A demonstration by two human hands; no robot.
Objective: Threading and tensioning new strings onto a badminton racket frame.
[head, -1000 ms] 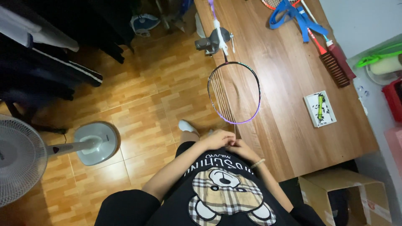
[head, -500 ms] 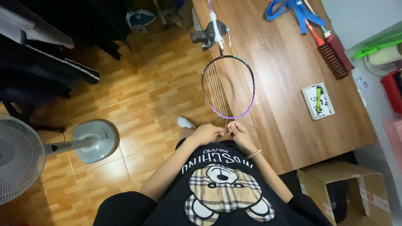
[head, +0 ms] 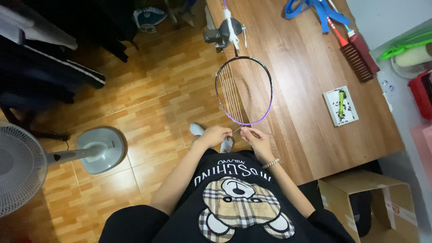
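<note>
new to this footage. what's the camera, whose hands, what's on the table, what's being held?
There is one view, from a camera worn on a person's head, looking straight down their chest to the floor. There is no machine; two bare hands do the work.

The left hand and right hand meet at the near end of a badminton racket with a purple and black frame, pinching what looks like a thin string there. Only part of the head is strung. The racket's far end sits in a grey clamp at the edge of a wooden table.

Also on the table: a red brush, blue straps and a small white card. A standing fan is on the floor, and a cardboard box sits beside the table.
</note>
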